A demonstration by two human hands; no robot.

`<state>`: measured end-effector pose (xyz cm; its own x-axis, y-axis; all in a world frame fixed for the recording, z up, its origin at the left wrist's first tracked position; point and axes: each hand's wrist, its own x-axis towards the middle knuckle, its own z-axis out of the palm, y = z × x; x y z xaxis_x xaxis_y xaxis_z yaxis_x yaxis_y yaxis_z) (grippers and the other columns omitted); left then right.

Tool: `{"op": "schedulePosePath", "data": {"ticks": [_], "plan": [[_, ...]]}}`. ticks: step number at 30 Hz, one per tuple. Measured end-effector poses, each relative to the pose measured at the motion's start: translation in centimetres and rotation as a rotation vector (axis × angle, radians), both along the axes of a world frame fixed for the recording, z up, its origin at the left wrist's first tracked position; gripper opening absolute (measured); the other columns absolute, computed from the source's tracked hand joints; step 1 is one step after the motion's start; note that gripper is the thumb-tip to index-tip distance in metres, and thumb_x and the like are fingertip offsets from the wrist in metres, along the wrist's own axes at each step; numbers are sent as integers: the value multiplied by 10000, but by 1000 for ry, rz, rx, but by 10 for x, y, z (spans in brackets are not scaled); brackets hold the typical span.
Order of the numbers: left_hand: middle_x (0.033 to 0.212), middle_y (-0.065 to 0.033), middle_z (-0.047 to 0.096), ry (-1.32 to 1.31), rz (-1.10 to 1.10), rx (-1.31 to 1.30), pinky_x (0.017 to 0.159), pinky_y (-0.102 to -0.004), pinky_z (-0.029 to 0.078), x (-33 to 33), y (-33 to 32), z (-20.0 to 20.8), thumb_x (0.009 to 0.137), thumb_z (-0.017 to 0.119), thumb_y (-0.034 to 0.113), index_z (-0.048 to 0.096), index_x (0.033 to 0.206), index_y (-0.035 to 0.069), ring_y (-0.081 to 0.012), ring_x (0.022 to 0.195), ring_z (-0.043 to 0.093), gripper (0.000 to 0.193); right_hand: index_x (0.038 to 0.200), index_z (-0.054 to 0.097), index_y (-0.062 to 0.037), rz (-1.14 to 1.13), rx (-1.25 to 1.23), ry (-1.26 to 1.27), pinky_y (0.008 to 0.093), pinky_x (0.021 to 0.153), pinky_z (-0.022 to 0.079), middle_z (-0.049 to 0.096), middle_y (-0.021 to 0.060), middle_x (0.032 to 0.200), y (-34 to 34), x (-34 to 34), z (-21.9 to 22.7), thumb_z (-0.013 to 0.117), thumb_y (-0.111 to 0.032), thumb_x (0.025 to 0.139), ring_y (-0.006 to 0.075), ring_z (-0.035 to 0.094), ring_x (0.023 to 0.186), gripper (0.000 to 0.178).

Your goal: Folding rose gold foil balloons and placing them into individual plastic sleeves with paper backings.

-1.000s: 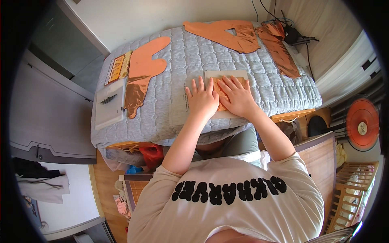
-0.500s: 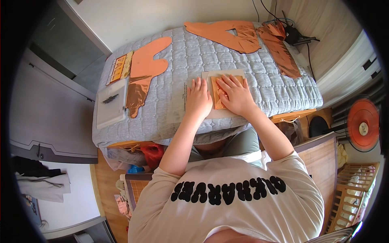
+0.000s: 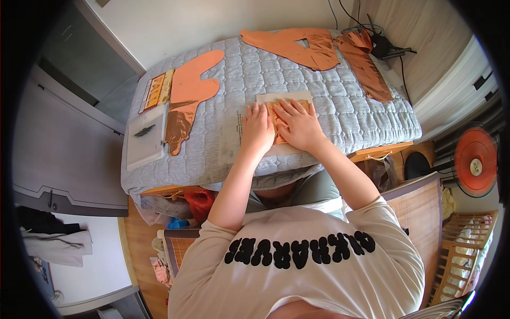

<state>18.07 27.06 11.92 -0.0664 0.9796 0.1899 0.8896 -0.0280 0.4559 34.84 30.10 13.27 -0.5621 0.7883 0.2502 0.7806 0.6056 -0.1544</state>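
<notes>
A folded piece of shiny orange foil (image 3: 278, 139) lies on a flat pale card (image 3: 284, 97) near the bed's front edge. My right hand (image 3: 300, 126) rests flat on the foil, fingers stretched and slightly spread, covering most of it. Beside it, my left hand (image 3: 257, 129) lies flat with fingers extended, along the left edge of the card and foil. Both hands are open. Under and left of my left hand is a clear printed plastic bag (image 3: 229, 139).
Flat orange foil balloons lie at the left (image 3: 195, 82), far middle (image 3: 289, 47) and far right (image 3: 366, 72) of the quilted bed (image 3: 234, 69). A white tray (image 3: 139, 151) holds thin dark sticks. Nearby is a printed packet (image 3: 157, 91). A red fan (image 3: 475, 167) stands right.
The card and the folded foil have slid a little to the left. My right hand has moved left with them, closer to my left hand, which has barely shifted.
</notes>
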Motion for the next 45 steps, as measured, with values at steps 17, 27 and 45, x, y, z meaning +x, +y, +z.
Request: {"op": "schedulePosePath", "data": {"ticks": [17, 27, 45], "plan": [[1676, -199, 213, 283, -332, -76, 1248, -559, 142, -63, -12, 13, 999, 510, 554, 207, 1613, 30, -368, 1566, 149, 862, 1531, 462, -196, 156, -47, -1, 655, 1190, 214, 415, 79, 1604, -6, -10, 6, 479, -374, 985, 304, 351, 1494, 575], [1678, -194, 209, 312, -287, -99, 1248, -562, 146, -66, -14, 14, 982, 474, 634, 192, 1609, 1, -364, 1567, 141, 935, 1630, 229, -174, 93, -229, 244, 639, 1227, 117, 360, 100, 1637, -10, -29, 4, 355, -315, 1018, 338, 284, 1528, 641], [1665, -206, 224, 298, -315, -104, 1245, -559, 164, -73, -19, 20, 964, 530, 574, 242, 1594, 6, -379, 1554, 179, 895, 1625, 231, -142, 104, -254, 460, 564, 1246, 153, 311, 144, 1652, -13, -45, 0, 436, -240, 1000, 354, 223, 1548, 665]]}}
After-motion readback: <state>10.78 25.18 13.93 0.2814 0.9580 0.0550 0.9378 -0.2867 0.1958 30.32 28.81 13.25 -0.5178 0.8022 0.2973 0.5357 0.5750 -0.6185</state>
